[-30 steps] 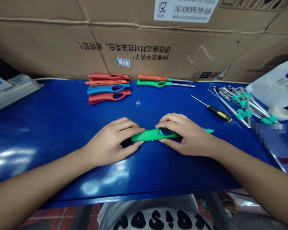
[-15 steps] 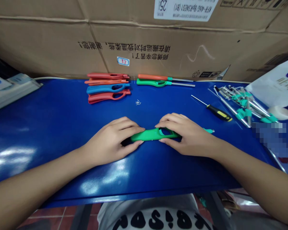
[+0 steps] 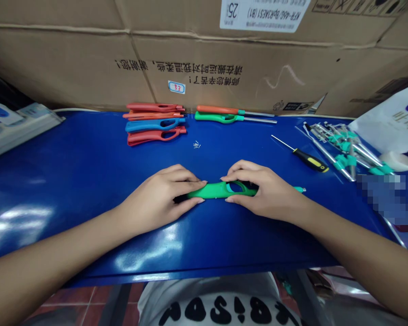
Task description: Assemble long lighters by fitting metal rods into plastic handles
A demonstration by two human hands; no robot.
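Observation:
A green long-necked lighter lies crosswise in front of me, close to the blue tabletop. My left hand grips its handle end between thumb and fingers. On the trigger-loop side, my right hand pinches the body, with the thumb below and fingertips above. A teal piece shows inside the loop. Past my right wrist pokes a small teal tip; what lies between it and the green body is hidden by the hand. A few tiny white pins lie on the table beyond my hands.
Several red, orange and blue lighter casings are stacked by the cardboard box. Beside them lie two lighters with metal barrels, orange and green. A black-and-yellow screwdriver lies right, near a pile of metal tubes with teal parts.
Both hands keep hold of the green lighter in nearly the same place. My right hand has shifted slightly, showing more of the loop. The whole view has moved a little.

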